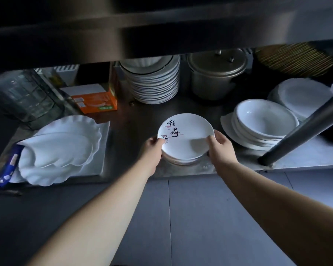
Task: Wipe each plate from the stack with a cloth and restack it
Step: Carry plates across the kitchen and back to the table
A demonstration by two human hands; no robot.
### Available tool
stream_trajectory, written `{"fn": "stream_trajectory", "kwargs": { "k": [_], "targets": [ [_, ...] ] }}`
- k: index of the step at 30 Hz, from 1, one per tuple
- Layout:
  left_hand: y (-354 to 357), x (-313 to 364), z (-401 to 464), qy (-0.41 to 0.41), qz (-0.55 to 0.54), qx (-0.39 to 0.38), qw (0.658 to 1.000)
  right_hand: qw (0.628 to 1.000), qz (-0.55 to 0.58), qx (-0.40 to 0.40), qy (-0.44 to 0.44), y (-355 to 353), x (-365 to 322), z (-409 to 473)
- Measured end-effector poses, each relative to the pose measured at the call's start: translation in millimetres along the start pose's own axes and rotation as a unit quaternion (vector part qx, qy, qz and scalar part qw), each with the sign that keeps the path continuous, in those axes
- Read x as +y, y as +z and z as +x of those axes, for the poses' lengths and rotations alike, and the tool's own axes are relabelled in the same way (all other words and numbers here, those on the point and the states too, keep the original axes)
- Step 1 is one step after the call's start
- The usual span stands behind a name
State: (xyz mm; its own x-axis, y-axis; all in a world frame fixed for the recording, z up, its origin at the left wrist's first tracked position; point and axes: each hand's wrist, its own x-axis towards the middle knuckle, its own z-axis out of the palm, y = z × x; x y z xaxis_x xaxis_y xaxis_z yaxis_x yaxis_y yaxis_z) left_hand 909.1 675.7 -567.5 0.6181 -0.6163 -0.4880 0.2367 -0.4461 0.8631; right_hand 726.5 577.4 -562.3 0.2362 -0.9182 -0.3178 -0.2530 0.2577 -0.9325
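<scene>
A short stack of small white plates (185, 139) sits near the front edge of a steel lower shelf (138, 120); the top plate bears black brush writing and pink marks. My left hand (153, 148) grips the stack's left rim, thumb on the top plate. Gripping the right rim is my right hand (220, 146), its thumb also on the plate. No cloth is visible in either hand.
Scalloped white platters (62, 148) lie at left with a blue packet (8, 166). Behind stand an orange box (96, 101), a tall plate stack (154, 83) and a metal pot (215, 73). Bowls (265, 120) and more plates are at right. A table leg (304, 127) crosses right; a shelf overhangs.
</scene>
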Motion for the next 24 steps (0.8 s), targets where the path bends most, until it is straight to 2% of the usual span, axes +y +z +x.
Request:
{"fn": "stream_trajectory", "kwargs": {
  "k": [11,24],
  "targets": [
    [19.6,8.0,63.9,0.013,0.051,0.038,0.998,0.999,-0.035,-0.012,-0.023,33.2,-5.4,57.6],
    [22.5,-0.9,78.7,0.031,0.054,0.008,0.998,0.999,0.006,-0.052,-0.014,27.1,7.9,69.2]
  ]
}}
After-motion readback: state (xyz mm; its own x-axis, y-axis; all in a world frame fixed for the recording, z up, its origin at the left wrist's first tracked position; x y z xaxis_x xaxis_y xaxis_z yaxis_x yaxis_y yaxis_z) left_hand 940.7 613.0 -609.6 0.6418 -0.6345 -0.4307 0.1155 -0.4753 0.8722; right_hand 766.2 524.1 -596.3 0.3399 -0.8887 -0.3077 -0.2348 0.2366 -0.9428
